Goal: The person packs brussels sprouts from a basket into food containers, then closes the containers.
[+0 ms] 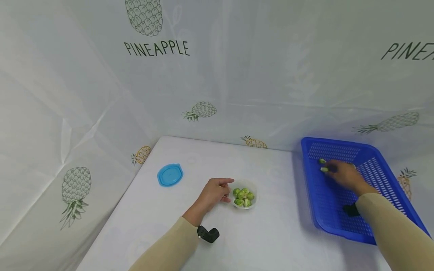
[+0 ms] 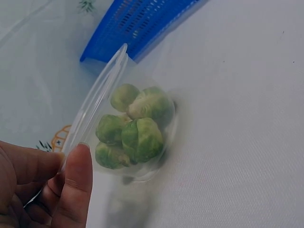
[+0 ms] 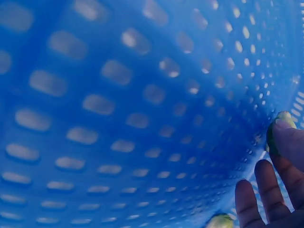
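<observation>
My left hand [image 1: 214,194] pinches the rim of a clear plastic container [image 2: 166,164] between thumb and fingers. Several green Brussels sprouts [image 1: 243,197] lie inside that container, which stands on the white table. Far to the right, my right hand [image 1: 342,175] reaches down into a blue perforated basket [image 1: 313,203]. Its thumb and finger pinch one Brussels sprout [image 3: 274,137], while the other fingers are spread loosely. A second sprout [image 3: 221,221] lies in the basket close to those fingers. Part of the basket's inside is hidden by the right hand and forearm.
A light blue lid [image 1: 170,175] lies on the table [image 1: 217,158] to the left of the container. Pineapple-printed sheeting [image 1: 254,86] rises behind the table and on its left side. The basket's raised walls surround the right hand.
</observation>
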Demonstrator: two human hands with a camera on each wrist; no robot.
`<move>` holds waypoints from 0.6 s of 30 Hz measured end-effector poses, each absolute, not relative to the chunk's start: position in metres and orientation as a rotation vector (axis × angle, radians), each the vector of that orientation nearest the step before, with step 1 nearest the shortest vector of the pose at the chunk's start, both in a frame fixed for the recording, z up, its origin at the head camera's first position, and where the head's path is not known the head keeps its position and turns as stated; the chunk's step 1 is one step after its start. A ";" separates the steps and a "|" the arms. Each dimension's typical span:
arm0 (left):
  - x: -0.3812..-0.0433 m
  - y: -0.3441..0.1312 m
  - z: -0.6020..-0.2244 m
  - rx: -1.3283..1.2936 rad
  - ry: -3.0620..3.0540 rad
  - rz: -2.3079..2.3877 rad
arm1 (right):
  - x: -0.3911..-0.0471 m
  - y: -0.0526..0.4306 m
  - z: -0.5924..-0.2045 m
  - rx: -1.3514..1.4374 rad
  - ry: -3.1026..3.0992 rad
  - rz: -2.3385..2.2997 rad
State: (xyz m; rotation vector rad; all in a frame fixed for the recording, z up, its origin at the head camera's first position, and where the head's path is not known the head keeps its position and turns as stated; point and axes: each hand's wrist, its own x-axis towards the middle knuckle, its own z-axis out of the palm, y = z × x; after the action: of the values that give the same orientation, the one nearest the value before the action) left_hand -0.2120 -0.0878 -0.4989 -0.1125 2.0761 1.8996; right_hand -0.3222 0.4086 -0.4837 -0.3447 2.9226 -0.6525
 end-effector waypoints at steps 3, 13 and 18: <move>-0.213 -0.088 -0.499 -0.116 2.078 1.896 | -0.321 0.406 -0.480 -0.325 2.940 -0.645; -0.212 -0.087 -0.500 -0.107 2.097 1.881 | -0.315 0.400 -0.469 -0.385 3.038 -0.663; -0.212 -0.087 -0.501 -0.101 2.103 1.881 | -0.310 0.396 -0.460 -0.375 3.056 -0.675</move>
State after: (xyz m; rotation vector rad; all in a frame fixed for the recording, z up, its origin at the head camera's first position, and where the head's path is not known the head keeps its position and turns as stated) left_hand -0.2122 -0.0871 -0.5012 -0.1014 2.1029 1.8811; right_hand -0.3099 0.3964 -0.4600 -0.3747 3.0558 -0.6751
